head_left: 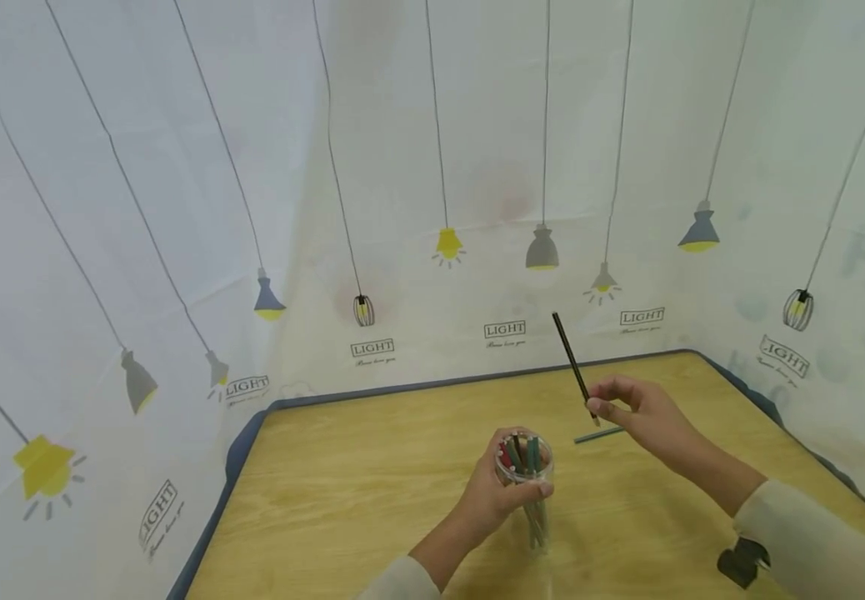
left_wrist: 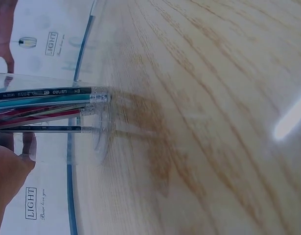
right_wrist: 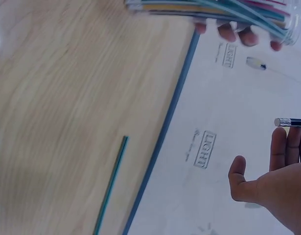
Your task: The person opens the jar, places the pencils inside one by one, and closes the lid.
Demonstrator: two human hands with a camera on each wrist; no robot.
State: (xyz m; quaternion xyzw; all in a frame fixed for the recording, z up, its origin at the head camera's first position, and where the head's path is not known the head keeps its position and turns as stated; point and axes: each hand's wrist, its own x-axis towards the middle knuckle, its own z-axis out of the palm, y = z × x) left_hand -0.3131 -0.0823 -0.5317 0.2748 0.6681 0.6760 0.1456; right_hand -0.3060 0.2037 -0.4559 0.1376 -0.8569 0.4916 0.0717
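My left hand [head_left: 485, 492] is wrapped around a clear plastic jar [head_left: 549, 457] of pencils [head_left: 528, 454], dark, green and red ones among them. In the left wrist view, the eraser ends of the pencils [left_wrist: 52, 92] reach down to the jar's bottom. Right of the jar, my right hand [head_left: 650, 421] pinches a black pencil [head_left: 569, 350] near its lower end, raised above the table and leaning left. Its metal-banded eraser end [right_wrist: 285, 122] shows in the right wrist view. Beneath that hand, a green pencil [head_left: 596, 436] lies on the table, partly hidden in the head view.
The wood-grain table [head_left: 342, 467] has a dark blue edge [head_left: 432, 383]. White sheets printed with hanging lamps [head_left: 542, 248] and the word LIGHT enclose it at the back and sides. A black device [head_left: 742, 562] sits at my right sleeve.
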